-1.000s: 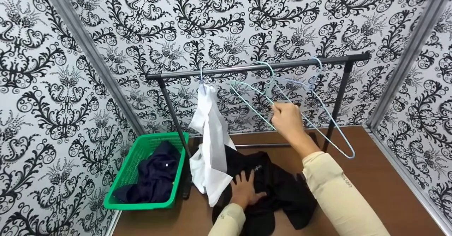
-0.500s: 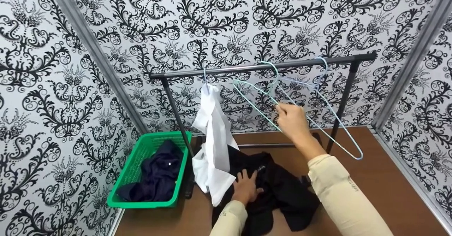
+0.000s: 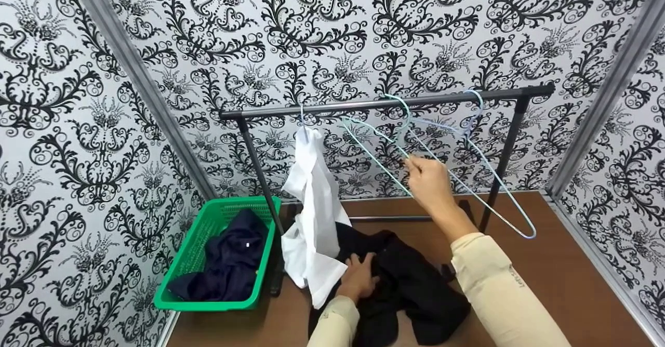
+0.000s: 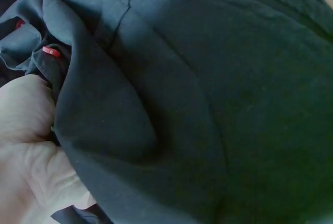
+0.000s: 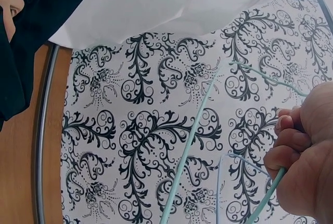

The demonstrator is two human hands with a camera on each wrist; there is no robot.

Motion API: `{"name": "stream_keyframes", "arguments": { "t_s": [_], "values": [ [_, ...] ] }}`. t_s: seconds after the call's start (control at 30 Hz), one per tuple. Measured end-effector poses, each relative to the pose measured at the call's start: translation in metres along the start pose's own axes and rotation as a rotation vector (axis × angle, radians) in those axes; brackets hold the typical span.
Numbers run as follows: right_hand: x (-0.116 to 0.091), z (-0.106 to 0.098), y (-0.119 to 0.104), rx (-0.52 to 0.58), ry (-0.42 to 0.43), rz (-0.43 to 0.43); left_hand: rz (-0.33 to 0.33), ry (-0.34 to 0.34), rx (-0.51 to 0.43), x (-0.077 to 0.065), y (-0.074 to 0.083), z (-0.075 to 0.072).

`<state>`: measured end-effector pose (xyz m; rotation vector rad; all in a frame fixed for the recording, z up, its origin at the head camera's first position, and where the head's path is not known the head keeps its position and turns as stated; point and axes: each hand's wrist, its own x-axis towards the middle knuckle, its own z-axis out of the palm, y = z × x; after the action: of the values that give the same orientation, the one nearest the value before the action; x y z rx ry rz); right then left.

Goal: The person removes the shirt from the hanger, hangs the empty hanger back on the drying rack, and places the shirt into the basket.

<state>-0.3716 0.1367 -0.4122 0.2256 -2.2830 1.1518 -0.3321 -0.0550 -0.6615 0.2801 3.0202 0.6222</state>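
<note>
A black shirt [image 3: 421,284] lies crumpled on the table, two small red details [image 4: 51,51] showing on its cloth in the left wrist view. My left hand [image 3: 358,277] grips a bunch of it with curled fingers; the fingertips are partly hidden in the folds. My right hand [image 3: 428,181] is closed around one arm of a mint-green hanger [image 3: 371,152], whose hook is over the rack's bar. In the right wrist view, the hanger's thin wire [image 5: 190,136] runs past that hand [image 5: 307,151]. A white garment [image 3: 314,201] hangs to the left, its lower edge beside my left wrist.
The rack's dark bar [image 3: 353,106] spans the table. A pale blue hanger [image 3: 480,105] hangs bare at its right. Left of the rack stands a green basket [image 3: 162,295] with a navy garment [image 3: 234,264] inside. Patterned walls enclose the brown table [image 3: 566,269].
My left hand, earlier spread flat on the black shirt, has curled its fingers and gathered the cloth; the pale mark on the shirt is now hidden. My right hand keeps hold of the mint-green hanger.
</note>
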Motion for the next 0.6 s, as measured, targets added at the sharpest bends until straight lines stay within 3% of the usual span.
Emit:
{"name": "stream_keyframes", "arguments": {
  "t_s": [0.6],
  "values": [
    [0.001,0.010,0.004,0.051,0.007,0.031,0.008,-0.022,-0.029,0.010,-0.009,0.009]
  ]
}}
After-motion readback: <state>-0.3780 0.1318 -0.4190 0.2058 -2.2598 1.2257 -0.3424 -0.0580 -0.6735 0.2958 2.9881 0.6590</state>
